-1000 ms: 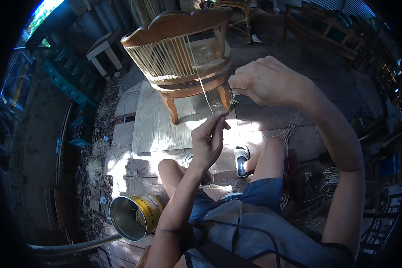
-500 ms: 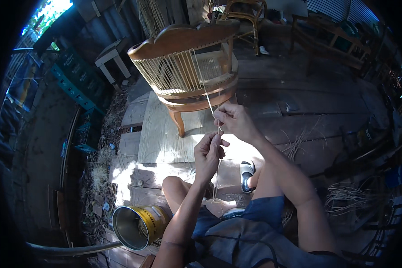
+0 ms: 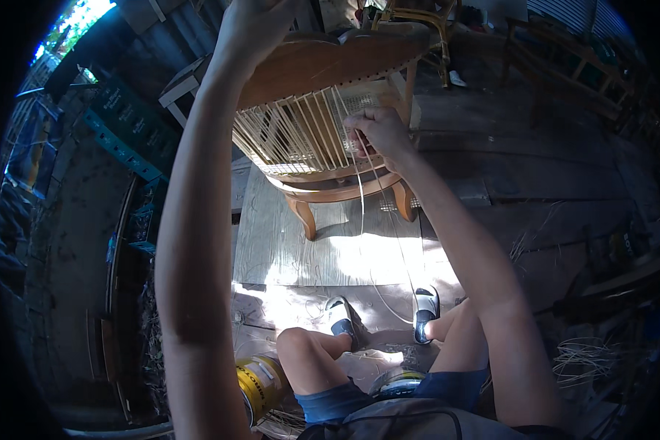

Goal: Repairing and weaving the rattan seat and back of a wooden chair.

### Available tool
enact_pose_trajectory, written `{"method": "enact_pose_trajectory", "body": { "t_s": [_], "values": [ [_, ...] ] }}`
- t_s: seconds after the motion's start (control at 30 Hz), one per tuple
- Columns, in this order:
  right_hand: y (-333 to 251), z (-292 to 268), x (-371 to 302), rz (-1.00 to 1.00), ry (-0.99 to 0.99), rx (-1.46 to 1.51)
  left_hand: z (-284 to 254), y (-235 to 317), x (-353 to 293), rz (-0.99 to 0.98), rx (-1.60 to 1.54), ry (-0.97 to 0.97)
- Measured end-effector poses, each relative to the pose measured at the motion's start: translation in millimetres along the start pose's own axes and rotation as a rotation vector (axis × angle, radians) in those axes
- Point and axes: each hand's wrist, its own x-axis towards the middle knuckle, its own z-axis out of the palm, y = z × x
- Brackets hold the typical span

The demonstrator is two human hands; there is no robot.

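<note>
A wooden chair (image 3: 330,62) stands with its back toward me, pale cane strands (image 3: 293,132) strung up and down across the back frame. Small holes run along the lower edge of its scalloped top rail. My right hand (image 3: 380,136) is closed on a cane strand (image 3: 361,191) close to the last strung strands; lengths of it hang down to the floor near my feet. My left hand (image 3: 260,29) is raised at the top left of the chair's rail, partly cut off by the upper picture edge, so its fingers are hard to make out.
A yellow tin bucket (image 3: 262,381) lies by my left leg. Teal crates (image 3: 128,121) are stacked at the left. A rattan chair (image 3: 441,37) and a wooden bench (image 3: 565,62) stand at the back. Loose cane (image 3: 587,357) lies at the right.
My hands, close together in front of the chair before, are now apart. The left has risen to the top rail; the right has moved up to the chair back with the strand.
</note>
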Motion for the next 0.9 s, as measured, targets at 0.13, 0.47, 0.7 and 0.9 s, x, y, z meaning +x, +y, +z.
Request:
{"method": "enact_pose_trajectory", "body": {
  "t_s": [0.13,0.47,0.7,0.9],
  "values": [
    [9.1,-5.3,8.9,0.025,-0.094,0.032,32.7,-50.4,51.4,-0.114,0.062,-0.178],
    [5.0,9.3,7.4,0.064,-0.046,0.216,34.1,-54.6,25.5,-0.033,0.409,-0.456],
    [-10.3,10.0,-3.8,0.03,0.067,0.378,55.6,-37.9,33.1,-0.164,0.671,-0.394],
    [-15.1,13.3,1.4,0.099,0.032,0.272,62.6,-65.3,42.8,-0.218,0.747,-0.451]
  ]
}}
